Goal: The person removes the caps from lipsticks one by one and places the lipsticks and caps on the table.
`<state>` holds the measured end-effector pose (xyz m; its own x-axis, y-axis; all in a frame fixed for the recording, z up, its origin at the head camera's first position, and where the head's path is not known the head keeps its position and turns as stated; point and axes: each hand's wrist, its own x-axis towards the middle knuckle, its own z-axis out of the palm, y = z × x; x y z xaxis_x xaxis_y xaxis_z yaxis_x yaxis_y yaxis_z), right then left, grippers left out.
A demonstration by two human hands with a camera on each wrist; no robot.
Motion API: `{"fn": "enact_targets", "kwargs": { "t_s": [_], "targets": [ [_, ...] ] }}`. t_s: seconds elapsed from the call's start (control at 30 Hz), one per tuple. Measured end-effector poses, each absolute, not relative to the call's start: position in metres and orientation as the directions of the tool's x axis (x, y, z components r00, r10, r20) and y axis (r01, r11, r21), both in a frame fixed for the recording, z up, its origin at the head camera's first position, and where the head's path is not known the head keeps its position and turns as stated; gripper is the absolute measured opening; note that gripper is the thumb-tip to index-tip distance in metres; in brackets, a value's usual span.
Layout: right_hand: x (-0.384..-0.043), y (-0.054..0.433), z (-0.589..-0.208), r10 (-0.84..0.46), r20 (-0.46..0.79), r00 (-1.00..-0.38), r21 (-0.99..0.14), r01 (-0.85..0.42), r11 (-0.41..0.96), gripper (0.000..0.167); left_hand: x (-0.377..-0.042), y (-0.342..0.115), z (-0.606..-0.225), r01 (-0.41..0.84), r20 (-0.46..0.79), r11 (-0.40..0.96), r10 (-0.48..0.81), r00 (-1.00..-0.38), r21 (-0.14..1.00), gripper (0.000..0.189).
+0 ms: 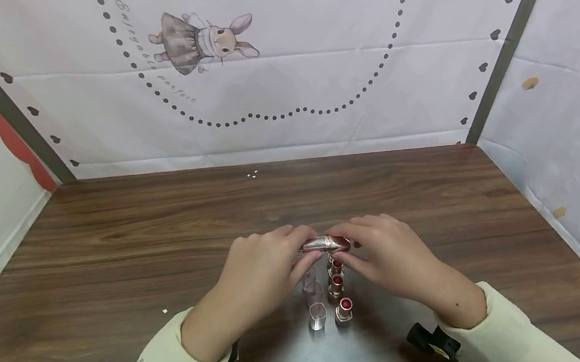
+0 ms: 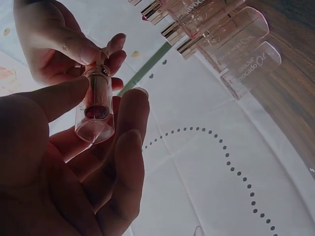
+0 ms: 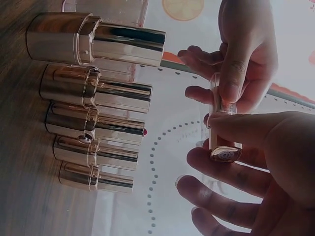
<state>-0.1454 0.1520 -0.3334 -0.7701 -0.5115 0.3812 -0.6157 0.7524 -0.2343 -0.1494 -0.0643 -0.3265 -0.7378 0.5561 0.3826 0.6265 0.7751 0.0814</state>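
Note:
Both hands meet over the table around one lipstick [image 1: 327, 243], held sideways in the head view. My left hand [image 1: 259, 270] pinches its clear cap [image 2: 94, 129] between thumb and fingers. The gold base [image 3: 225, 153] is pinched by my right hand [image 1: 393, 253], its other fingers spread. Through the cap in the left wrist view, the gold tube and a dark red tip show inside. Just below the hands stands a row of uncapped gold lipsticks [image 1: 343, 309] with red tips. To their left runs a row of clear caps [image 1: 318, 313], partly hidden by my left hand.
The wood-grain table [image 1: 161, 242] is closed in by pale printed sheets [image 1: 297, 24] at the back and sides. Small white bits [image 1: 253, 174] lie near the back edge, and another white speck [image 1: 165, 311] lies by the left sleeve. Dark wrist gear [image 1: 433, 340] sits on the right cuff.

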Motion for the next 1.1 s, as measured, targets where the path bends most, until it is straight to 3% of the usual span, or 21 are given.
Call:
{"fn": "enact_targets", "kwargs": {
  "t_s": [0.43,0.7,1.1],
  "targets": [
    [-0.1465,0.1512,-0.3322,-0.501,0.333,-0.799,-0.256,-0.588,0.767,0.020,-0.1511,-0.0644,-0.3280,0.627,0.377,0.775,0.559,-0.738,0.077,0.022],
    [-0.1479,0.1549,-0.3332,-0.536,0.345,-0.770,-0.228,-0.623,0.748,0.031,-0.1507,-0.0641,-0.3307,0.655,0.395,0.750,0.577,-0.715,0.092,0.020],
    [-0.1505,0.1572,-0.3332,-0.544,0.339,-0.767,-0.226,-0.628,0.745,0.030,-0.1513,-0.0649,-0.3312,0.654,0.398,0.752,0.577,-0.713,0.083,0.021]
  ]
}}
